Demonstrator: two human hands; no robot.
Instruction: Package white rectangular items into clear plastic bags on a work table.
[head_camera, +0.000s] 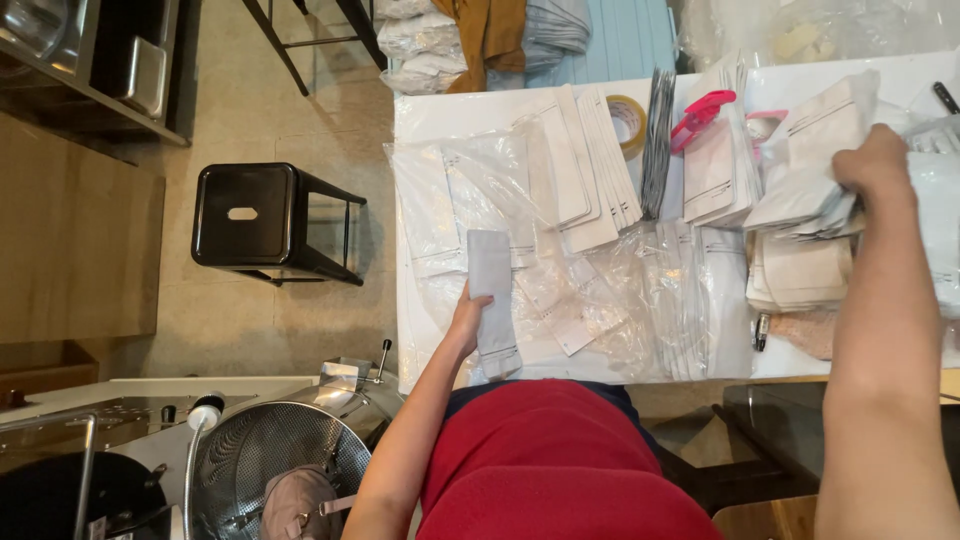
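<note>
White table (420, 115) w/ pouches, black stool (262, 220) on tile floor nearby; left hand (466, 318) fingers clamped on grey pouch (491, 290), right hand (874, 162) gripping white pouch stack (805, 195).

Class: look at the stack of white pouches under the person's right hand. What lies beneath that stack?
The right hand presses on the stack of white pouches. Beneath it shows a pile of cream pouches on the white table. What lies under the stack's middle is covered.
</note>
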